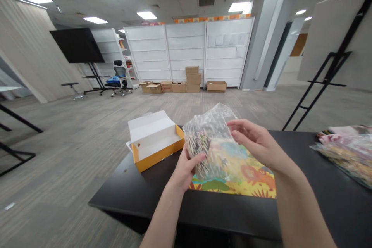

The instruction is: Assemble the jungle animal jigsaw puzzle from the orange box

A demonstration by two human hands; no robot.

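Observation:
My left hand grips a clear plastic bag, its thumb pressed over the front. Many small flat pieces with pale edges and dark, patterned faces lie bunched in the bag's left part; their exact kind is hard to make out. At the bag's upper right edge is my right hand, thumb and fingers closed around the plastic. Beneath the bag a colourful picture sheet with orange animals and green plants rests on the black table. An open box, yellow outside and white inside, stands left of the bag.
More plastic-bagged items lie at the table's right end. Beyond the table are cardboard boxes along white shelving, an office chair, a screen on a stand and a board on a black easel.

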